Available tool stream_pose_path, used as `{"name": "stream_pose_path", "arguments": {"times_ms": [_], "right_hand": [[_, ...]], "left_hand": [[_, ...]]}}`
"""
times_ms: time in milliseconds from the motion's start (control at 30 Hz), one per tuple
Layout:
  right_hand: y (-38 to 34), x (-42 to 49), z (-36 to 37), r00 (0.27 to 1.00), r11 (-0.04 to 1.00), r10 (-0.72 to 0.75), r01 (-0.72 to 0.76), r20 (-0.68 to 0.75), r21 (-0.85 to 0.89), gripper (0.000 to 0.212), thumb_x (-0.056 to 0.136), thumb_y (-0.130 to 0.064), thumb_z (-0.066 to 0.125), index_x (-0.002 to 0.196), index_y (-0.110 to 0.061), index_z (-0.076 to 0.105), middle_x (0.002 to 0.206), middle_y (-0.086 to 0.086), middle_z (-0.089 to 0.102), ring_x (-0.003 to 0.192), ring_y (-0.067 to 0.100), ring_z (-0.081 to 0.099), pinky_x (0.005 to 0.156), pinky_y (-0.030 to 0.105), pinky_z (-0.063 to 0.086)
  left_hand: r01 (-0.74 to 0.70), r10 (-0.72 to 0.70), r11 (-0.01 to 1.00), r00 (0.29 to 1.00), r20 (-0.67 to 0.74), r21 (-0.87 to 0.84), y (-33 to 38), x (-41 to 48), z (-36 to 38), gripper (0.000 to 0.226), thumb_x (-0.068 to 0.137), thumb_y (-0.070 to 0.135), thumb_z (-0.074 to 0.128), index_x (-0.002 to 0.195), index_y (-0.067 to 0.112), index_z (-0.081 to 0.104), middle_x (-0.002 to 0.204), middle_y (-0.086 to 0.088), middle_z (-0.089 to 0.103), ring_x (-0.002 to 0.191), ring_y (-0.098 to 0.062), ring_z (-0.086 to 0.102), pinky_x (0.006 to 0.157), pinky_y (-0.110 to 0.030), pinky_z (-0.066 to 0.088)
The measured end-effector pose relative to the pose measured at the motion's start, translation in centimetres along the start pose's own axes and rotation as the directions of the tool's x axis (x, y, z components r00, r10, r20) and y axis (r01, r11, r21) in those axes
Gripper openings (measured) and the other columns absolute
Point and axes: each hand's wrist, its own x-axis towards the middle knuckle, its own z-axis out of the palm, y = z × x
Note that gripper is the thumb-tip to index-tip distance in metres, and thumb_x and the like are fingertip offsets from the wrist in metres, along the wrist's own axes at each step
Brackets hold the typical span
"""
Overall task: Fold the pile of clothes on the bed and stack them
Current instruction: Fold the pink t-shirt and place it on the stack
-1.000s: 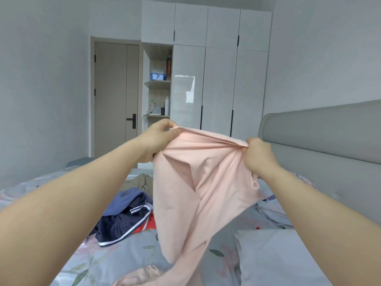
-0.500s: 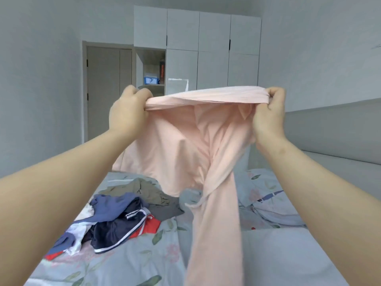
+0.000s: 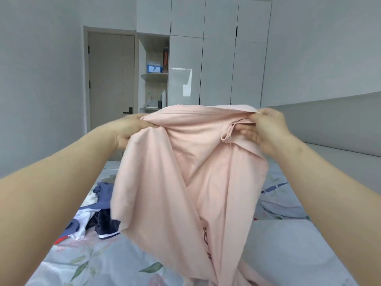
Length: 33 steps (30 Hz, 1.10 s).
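- Head view: left hand (image 3: 132,129) and right hand (image 3: 268,129) held apart, each gripping the top edge of a pink garment (image 3: 185,182).
- Garment hangs in the air above the bed (image 3: 92,263), its lower end reaching the sheet.
- Unfolded clothes pile (image 3: 97,215) lies on the bed, left of the garment.

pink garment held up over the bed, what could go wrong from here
The pale pink cloth garment hangs twisted between the left hand and right hand; folded so, it would likely crease. Its lower end trails on the floral bed sheet and may crumple underneath. Lowered leftward, it could land on the unfolded blue and white clothes pile.
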Motion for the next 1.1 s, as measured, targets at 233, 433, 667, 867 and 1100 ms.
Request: {"name": "stream_pose_path", "arguments": {"times_ms": [233, 433, 667, 867, 1100], "right_hand": [[11.6, 1.3, 1.5, 0.975, 0.969, 0.206, -0.190, 0.087, -0.158, 0.009, 0.083, 0.005, 0.060, 0.091, 0.001, 0.062, 0.085, 0.014, 0.065, 0.078, 0.022, 0.065, 0.065, 0.024, 0.057], [20.2, 1.8, 4.8, 0.909, 0.846, 0.283, -0.087, 0.305, -0.526, 0.090, 0.083, -0.026, 0.070, 0.151, -0.026, 0.011, 0.157, -0.004, 0.008, 0.145, 0.013, 0.012, 0.114, 0.033, 0.016], [32.0, -9.7, 0.2, 0.748, 0.641, 0.508, 0.003, 0.427, -0.768, 0.052, 0.085, -0.023, 0.062, 0.133, -0.019, 0.044, 0.126, -0.006, 0.038, 0.127, 0.017, 0.040, 0.105, 0.033, 0.034], [34.8, -17.8, -5.1, 0.809, 0.428, -0.108, 0.562, 0.577, -0.708, 0.015, 0.076, -0.033, 0.056, 0.073, -0.020, 0.050, 0.074, -0.007, 0.051, 0.072, 0.017, 0.049, 0.070, 0.024, 0.032], [35.2, -21.6, -7.2, 0.751, 0.237, 0.059, 0.630, 0.658, -0.740, 0.035, 0.063, -0.055, 0.053, 0.079, -0.026, 0.062, 0.083, -0.011, 0.058, 0.084, 0.016, 0.054, 0.082, 0.036, 0.034]], "left_hand": [[0.123, -0.207, 0.893, 0.967, -0.152, -0.432, -11.1, 5.2, -0.6, 0.053, 0.096, -0.003, 0.045, 0.146, 0.004, 0.031, 0.131, -0.017, 0.055, 0.084, -0.017, 0.062, 0.084, -0.035, 0.054], [0.183, -0.107, 0.967, 0.925, -0.366, 0.179, -19.1, 9.1, 2.0, 0.087, 0.089, 0.013, 0.064, 0.151, 0.009, 0.003, 0.153, -0.008, 0.020, 0.139, -0.029, 0.029, 0.111, -0.040, 0.029], [0.175, -0.345, 0.646, 0.935, 0.080, 0.743, -32.9, 2.2, 6.3, 0.058, 0.094, 0.017, 0.056, 0.145, 0.010, 0.030, 0.152, -0.005, 0.020, 0.142, -0.020, 0.021, 0.109, -0.024, 0.020], [0.213, -0.353, 0.672, 0.934, 0.053, 0.709, -38.3, -5.4, 10.0, 0.052, 0.093, 0.027, 0.052, 0.141, 0.018, 0.036, 0.145, 0.003, 0.035, 0.128, -0.012, 0.038, 0.104, -0.018, 0.027], [0.045, -0.169, 0.469, 0.985, 0.039, 0.882, -40.7, -10.4, 12.2, 0.090, 0.062, 0.068, 0.019, 0.141, 0.029, 0.038, 0.140, 0.013, 0.035, 0.132, -0.002, 0.026, 0.110, -0.032, 0.016]]}}
